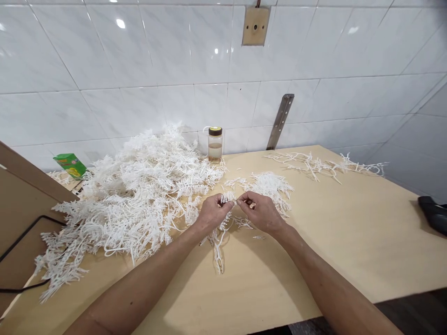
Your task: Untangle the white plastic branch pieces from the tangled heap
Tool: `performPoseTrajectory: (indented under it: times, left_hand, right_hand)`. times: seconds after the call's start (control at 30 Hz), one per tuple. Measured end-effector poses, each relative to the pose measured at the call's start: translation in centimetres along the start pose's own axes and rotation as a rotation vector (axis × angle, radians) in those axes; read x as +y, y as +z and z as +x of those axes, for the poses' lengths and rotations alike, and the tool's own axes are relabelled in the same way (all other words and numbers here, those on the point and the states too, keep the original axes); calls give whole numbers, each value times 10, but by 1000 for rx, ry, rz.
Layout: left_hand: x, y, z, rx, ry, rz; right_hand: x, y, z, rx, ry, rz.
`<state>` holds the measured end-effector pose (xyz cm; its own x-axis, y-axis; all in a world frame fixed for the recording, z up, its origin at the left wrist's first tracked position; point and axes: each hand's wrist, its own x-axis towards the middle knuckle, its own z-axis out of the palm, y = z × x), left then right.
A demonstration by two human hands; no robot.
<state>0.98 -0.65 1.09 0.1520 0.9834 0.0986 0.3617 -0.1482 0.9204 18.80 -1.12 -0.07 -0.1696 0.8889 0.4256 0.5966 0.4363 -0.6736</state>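
My left hand (213, 211) is closed on a white branching plastic sprig (219, 253), whose bare stems hang down below the fingers toward the table. Close beside it, my right hand (260, 210) pinches at the tip of the same sprig, thumb and forefinger together; the exact bit between them is too small to make out. Just behind the right hand lies a small heap of short white sprig pieces (272, 186). To the left spreads a large pile of white branching sprigs (146, 181). One tiny loose piece (259, 237) rests below my right hand.
A lidded bottle of brownish liquid (215, 149) stands by the tiled wall. Stripped white stems (314, 164) lie at the table's back right. A green box (71, 165) and brown cardboard (24, 209) are at left. A black object (433, 215) sits on the right edge.
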Motion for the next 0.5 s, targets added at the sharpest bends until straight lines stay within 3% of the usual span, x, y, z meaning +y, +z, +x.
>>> performPoseTrajectory:
  times: [0.23, 0.5]
  left_hand:
    - [1, 0, -1, -8, 27, 35]
    - [1, -2, 1, -32, -40, -160]
  right_hand:
    - [2, 3, -1, -34, -1, -52]
    - [-3, 0, -1, -53, 56, 69]
